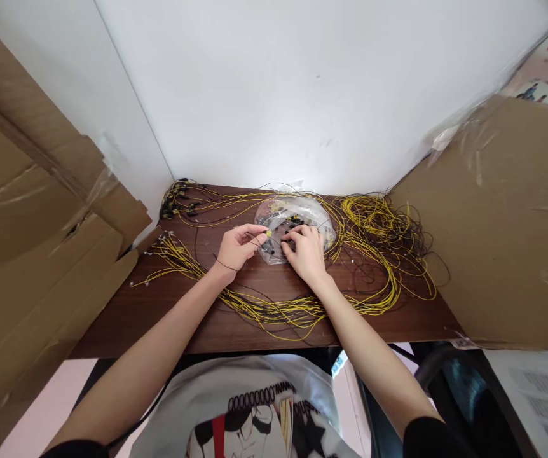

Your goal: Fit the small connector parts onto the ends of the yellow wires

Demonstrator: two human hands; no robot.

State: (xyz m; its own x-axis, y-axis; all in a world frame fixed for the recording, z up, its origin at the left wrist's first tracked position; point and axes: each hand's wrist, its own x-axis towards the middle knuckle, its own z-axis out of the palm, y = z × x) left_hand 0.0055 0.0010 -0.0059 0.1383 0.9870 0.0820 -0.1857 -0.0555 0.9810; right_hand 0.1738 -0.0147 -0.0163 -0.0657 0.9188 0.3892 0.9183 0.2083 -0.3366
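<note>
My left hand (241, 248) pinches a small yellow and black connector (267, 233) between thumb and fingertips, at the left side of a clear plastic bag (274, 256). A thin dark wire runs by its wrist. Bent over the bag, my right hand (306, 253) has its fingers curled down among small black parts; what they hold, if anything, is hidden. Yellow and black parts (295, 219) show inside the bag. A long bundle of yellow and black wires (274, 310) curves across the table in front of and under my forearms.
Tangled yellow and dark wires (379, 219) lie at the right of the brown table (159, 321). Black connectors (173, 202) are heaped at the back left; white wire ends (147, 280) lie below them. Cardboard panels (503, 222) flank both sides, with a white wall (274, 95) behind.
</note>
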